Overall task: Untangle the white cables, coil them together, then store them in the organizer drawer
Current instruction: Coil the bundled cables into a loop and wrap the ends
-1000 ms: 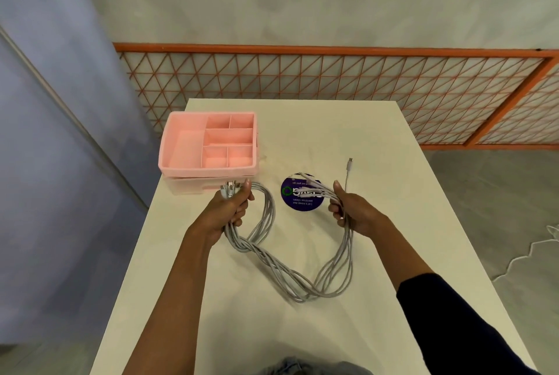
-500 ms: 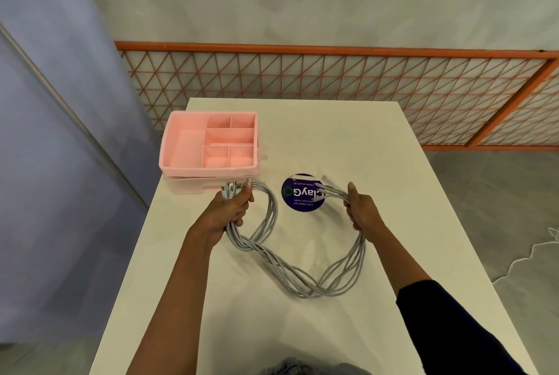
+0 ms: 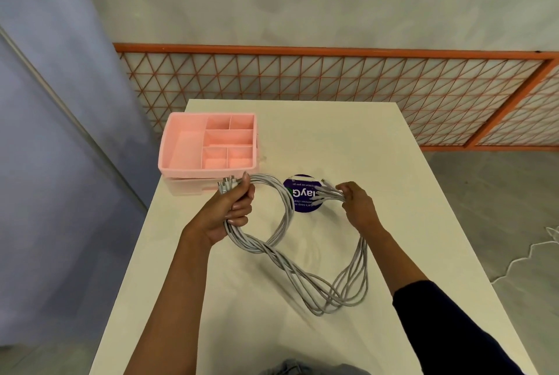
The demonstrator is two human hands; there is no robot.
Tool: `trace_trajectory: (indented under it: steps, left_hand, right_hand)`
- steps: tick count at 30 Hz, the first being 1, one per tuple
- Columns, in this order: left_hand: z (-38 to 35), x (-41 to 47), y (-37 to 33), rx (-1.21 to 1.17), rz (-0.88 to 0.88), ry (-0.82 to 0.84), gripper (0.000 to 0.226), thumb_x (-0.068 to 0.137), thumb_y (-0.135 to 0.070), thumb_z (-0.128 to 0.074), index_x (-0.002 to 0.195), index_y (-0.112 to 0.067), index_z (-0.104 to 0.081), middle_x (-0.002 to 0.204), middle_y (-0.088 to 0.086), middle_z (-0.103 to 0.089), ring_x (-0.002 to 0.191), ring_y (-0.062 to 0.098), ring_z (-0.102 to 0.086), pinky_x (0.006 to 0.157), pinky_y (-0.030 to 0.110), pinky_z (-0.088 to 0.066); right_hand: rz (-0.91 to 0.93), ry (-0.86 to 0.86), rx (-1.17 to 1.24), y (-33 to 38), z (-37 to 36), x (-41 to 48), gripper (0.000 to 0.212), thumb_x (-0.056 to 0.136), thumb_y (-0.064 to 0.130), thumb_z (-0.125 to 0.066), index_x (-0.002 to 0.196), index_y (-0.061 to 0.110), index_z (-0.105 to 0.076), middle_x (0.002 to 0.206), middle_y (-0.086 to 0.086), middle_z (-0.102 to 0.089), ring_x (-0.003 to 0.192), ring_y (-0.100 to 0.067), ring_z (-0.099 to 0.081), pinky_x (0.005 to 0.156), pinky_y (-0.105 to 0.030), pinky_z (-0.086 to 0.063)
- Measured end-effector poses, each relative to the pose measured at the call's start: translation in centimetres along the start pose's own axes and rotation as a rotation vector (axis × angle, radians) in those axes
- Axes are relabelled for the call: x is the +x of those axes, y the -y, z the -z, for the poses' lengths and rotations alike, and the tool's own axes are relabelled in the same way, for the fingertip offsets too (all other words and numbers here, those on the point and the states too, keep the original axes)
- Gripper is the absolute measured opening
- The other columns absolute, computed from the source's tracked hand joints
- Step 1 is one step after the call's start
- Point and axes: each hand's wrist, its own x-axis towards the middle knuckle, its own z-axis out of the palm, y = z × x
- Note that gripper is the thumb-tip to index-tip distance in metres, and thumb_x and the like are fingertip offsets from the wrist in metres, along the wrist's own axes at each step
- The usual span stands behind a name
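Note:
A bundle of several white cables [image 3: 302,271] hangs in a long loop over the white table [image 3: 393,193], twisted together in its lower middle. My left hand [image 3: 230,214] grips one end of the bundle, with the plugs sticking out above my fist. My right hand [image 3: 357,205] grips the other end, whose plugs point left over a round purple sticker [image 3: 298,193]. The pink organizer [image 3: 208,144] stands at the table's left edge just beyond my left hand. Its divided top tray is open to view and its lower drawer front [image 3: 193,185] is closed.
An orange wire-mesh fence [image 3: 332,87] runs behind the table's far edge. A bluish wall [image 3: 60,132] stands close on the left. Grey floor lies to the right, with a thin white cable [image 3: 529,256] on it.
My right hand turned and slid leftward over the sticker, so the loose plug that stuck up above it now lies gathered with the others pointing left. My left hand stayed in place.

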Motion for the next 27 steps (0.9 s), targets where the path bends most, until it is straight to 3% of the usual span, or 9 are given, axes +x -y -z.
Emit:
trace_trajectory:
  steps: [4,6,9,11,14,17,19,21,27]
  left_hand:
    - [-0.4,-0.3,-1.1,-0.046,-0.013,0.039,0.039,0.087,-0.048,-0.044,0.072,-0.012,-0.048,0.041,-0.01,-0.023,0.031,-0.001,-0.017,0.034,0.014,-0.012]
    - [-0.6,-0.4,-1.4,-0.058,-0.02,0.045,0.039,0.086,-0.048,-0.045,0.072,-0.012,-0.048,0.041,-0.01,-0.023,0.031,-0.001,-0.017,0.033,0.013,-0.014]
    - [-0.8,-0.3,-1.7,-0.059,-0.015,0.046,0.038,0.087,-0.048,-0.045,0.073,-0.012,-0.047,0.041,-0.01,-0.024,0.03,-0.001,-0.017,0.032,0.013,-0.014]
    - [-0.9,-0.2,-1.9,-0.055,-0.007,0.045,0.038,0.087,-0.047,-0.045,0.073,-0.012,-0.047,0.041,-0.01,-0.024,0.03,-0.001,-0.017,0.033,0.013,-0.013]
    - [-1.2,-0.1,-2.0,-0.04,0.003,0.049,0.039,0.087,-0.048,-0.046,0.073,-0.012,-0.048,0.041,-0.01,-0.023,0.031,-0.001,-0.017,0.034,0.014,-0.012]
    - [-1.4,-0.1,-2.2,-0.015,-0.003,0.051,0.039,0.087,-0.048,-0.046,0.072,-0.012,-0.048,0.042,-0.01,-0.023,0.032,-0.001,-0.016,0.034,0.013,-0.013]
    - [-1.4,-0.1,-2.3,-0.002,-0.012,0.048,0.039,0.087,-0.047,-0.046,0.072,-0.012,-0.048,0.041,-0.01,-0.024,0.032,-0.002,-0.016,0.033,0.013,-0.014]
    - [-1.3,-0.2,-2.4,0.01,-0.021,0.043,0.039,0.087,-0.047,-0.046,0.072,-0.012,-0.048,0.041,-0.01,-0.024,0.032,-0.001,-0.016,0.034,0.013,-0.014]
    - [-1.5,-0.1,-2.5,0.018,-0.015,0.049,0.038,0.087,-0.047,-0.047,0.072,-0.012,-0.047,0.041,-0.01,-0.024,0.032,-0.001,-0.017,0.035,0.013,-0.013]
  right_hand:
    - [-0.011,0.073,0.126,0.7,0.4,-0.4,0.023,0.099,0.003,-0.038,0.098,0.003,-0.062,0.068,0.006,-0.05,0.071,-0.021,-0.047,0.05,-0.02,-0.03]
    - [-0.002,0.119,0.224,2.0,0.8,-1.2,0.028,0.103,0.018,-0.037,0.092,0.012,-0.062,0.062,0.009,-0.048,0.059,-0.013,-0.042,0.044,-0.013,-0.027]
    - [0.009,0.244,0.259,3.7,1.5,-2.2,0.033,0.1,0.042,-0.04,0.086,0.024,-0.064,0.063,0.014,-0.056,0.047,-0.001,-0.045,0.042,-0.014,-0.028]
    - [0.106,0.28,0.155,3.9,1.4,-2.2,0.027,0.098,0.038,-0.048,0.086,0.02,-0.066,0.069,0.013,-0.057,0.05,0.005,-0.051,0.046,-0.01,-0.033]
    - [0.194,0.2,-0.012,3.6,0.7,-1.7,0.04,0.101,0.033,-0.042,0.085,0.002,-0.061,0.065,0.003,-0.052,0.055,-0.006,-0.045,0.059,-0.023,-0.035]
    - [0.188,0.144,-0.018,3.5,0.3,-1.5,0.046,0.103,0.035,-0.032,0.089,0.005,-0.064,0.073,-0.001,-0.058,0.065,-0.015,-0.051,0.055,-0.013,-0.037]
    - [0.151,0.098,-0.013,3.6,0.2,-1.6,0.05,0.103,0.036,-0.028,0.087,0.004,-0.063,0.077,-0.003,-0.059,0.068,-0.017,-0.053,0.056,-0.015,-0.038]
    - [0.096,0.067,-0.037,3.4,0.3,-1.5,0.051,0.104,0.035,-0.028,0.079,0.003,-0.058,0.075,-0.006,-0.056,0.068,-0.021,-0.05,0.059,-0.028,-0.036]
    - [-0.284,0.245,0.25,3.9,0.9,-1.2,0.045,0.1,0.034,-0.035,0.061,0.014,-0.041,0.057,0.0,-0.038,0.049,-0.013,-0.029,0.047,-0.023,-0.022]
